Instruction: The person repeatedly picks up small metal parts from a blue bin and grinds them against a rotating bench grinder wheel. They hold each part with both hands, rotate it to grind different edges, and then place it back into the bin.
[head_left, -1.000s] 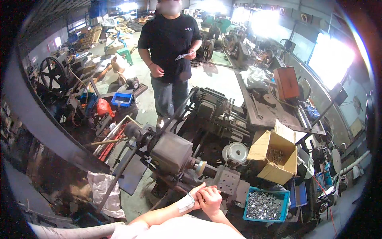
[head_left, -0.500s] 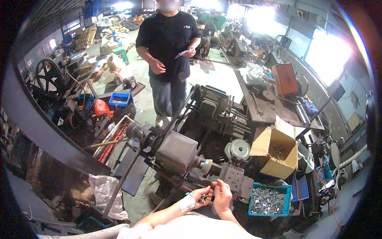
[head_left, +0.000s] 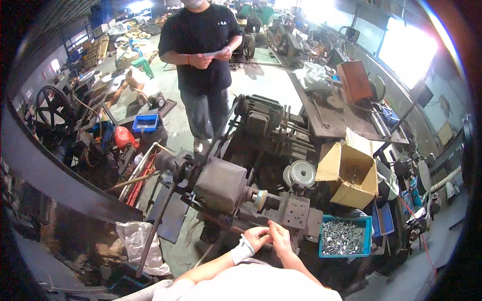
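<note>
My left hand, with a white wrap at the wrist, is curled closed in front of the machine. Half a second ago small metal parts showed in its palm; its fingers hide them now. Against it, my right hand is closed in a pinch, its fingertips touching the left fingers. What the right fingers hold is too small to make out. Just beyond both hands stands a lathe-like machine with a grey headstock cover, a brass-coloured collar on its spindle, and a drilled metal block.
Right of my hands is a teal bin of small metal parts. Behind it stand an open cardboard box and a round metal pulley. A long bar slants at the left. Across the machine, a person holds a paper.
My hands have come together, covering the metal parts in my left palm. The person opposite has brought both hands to the paper. The whole view has shifted slightly.
</note>
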Demonstrator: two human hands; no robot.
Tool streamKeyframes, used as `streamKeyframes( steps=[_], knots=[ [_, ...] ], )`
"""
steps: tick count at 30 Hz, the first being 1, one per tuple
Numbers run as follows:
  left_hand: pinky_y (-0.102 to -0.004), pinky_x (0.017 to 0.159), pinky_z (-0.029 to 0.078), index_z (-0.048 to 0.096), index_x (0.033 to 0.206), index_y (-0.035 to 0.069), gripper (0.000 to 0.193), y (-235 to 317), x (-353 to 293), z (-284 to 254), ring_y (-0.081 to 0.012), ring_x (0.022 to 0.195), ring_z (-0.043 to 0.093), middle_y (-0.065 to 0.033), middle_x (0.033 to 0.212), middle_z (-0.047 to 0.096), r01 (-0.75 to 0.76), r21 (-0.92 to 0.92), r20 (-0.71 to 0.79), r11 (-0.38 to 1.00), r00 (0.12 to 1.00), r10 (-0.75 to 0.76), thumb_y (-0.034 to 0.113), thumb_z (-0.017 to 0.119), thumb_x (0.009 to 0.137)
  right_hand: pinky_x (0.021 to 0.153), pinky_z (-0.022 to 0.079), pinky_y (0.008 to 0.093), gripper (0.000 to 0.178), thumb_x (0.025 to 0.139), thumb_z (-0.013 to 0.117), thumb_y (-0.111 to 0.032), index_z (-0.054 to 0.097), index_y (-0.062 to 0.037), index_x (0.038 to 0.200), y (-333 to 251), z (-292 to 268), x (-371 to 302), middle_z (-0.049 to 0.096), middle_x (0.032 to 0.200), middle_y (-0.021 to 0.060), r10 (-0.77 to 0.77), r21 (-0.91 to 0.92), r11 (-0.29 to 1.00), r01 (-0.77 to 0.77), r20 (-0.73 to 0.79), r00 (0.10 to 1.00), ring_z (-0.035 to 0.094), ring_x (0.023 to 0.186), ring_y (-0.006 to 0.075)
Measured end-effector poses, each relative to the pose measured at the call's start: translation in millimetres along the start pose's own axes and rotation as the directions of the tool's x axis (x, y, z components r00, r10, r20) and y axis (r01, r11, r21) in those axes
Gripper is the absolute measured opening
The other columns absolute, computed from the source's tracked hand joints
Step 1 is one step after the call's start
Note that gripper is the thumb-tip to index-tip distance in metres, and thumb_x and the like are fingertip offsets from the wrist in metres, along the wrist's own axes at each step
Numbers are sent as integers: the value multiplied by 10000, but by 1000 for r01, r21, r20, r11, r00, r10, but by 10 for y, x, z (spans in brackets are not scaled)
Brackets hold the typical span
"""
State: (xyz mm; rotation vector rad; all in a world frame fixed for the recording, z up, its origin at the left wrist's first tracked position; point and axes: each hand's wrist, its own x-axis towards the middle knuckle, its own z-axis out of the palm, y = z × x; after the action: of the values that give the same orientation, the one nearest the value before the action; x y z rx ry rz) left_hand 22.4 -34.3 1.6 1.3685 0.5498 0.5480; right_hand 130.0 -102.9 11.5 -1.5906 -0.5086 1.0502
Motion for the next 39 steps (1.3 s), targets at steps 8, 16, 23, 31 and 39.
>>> streamKeyframes(
  steps=[8, 16, 23, 31, 39],
  knots=[
    [-221, 655, 451, 619, 865, 22, 172, -77, 52, -102, -67, 699, 540, -10, 756, 620, 196, 139, -41, 971, 980, -192, 147, 614, 747, 594, 447, 223, 159, 756, 610, -115, 616, 17, 844, -45, -59, -21, 607, 714, 42, -111, -58, 993, 106, -99, 989, 539, 648, 84],
    [-180, 341, 340, 618, 872, 22, 173, -142, 176, -135, -24, 422, 429, 3, 639, 585, 364, -108, -79, 925, 924, -373, 163, 620, 772, 549, 437, 215, 145, 766, 596, -94, 621, 33, 831, 76, -27, 221, 611, 691, 48, -109, -49, 993, 104, -111, 988, 537, 608, 82],
    [-183, 450, 370, 625, 838, 13, 138, -318, 385, -197, -24, 508, 462, 16, 648, 583, 360, -28, -143, 933, 922, -360, 132, 608, 771, 474, 423, 197, 144, 766, 599, -114, 637, 11, 826, 121, 32, 497, 588, 631, 21, -31, -3, 1000, 31, -158, 987, 521, 548, 58],
    [-191, 428, 346, 619, 805, 15, 133, -513, 558, -261, -40, 495, 466, 2, 670, 594, 437, -179, -150, 882, 874, -463, 140, 578, 790, 444, 433, 215, 159, 733, 623, -125, 635, 22, 791, 211, 77, 849, 596, 613, 43, 56, -22, 998, -61, -201, 978, 532, 505, 81],
    [-206, 467, 369, 602, 785, -5, 156, -671, 646, -244, -77, 522, 484, -15, 660, 576, 421, -254, -252, 871, 841, -479, 151, 585, 779, 428, 434, 216, 151, 746, 613, -88, 605, 62, 768, 423, 95, 1093, 592, 616, 70, 1, -102, 994, -25, -226, 974, 546, 483, 109]
  ],
)
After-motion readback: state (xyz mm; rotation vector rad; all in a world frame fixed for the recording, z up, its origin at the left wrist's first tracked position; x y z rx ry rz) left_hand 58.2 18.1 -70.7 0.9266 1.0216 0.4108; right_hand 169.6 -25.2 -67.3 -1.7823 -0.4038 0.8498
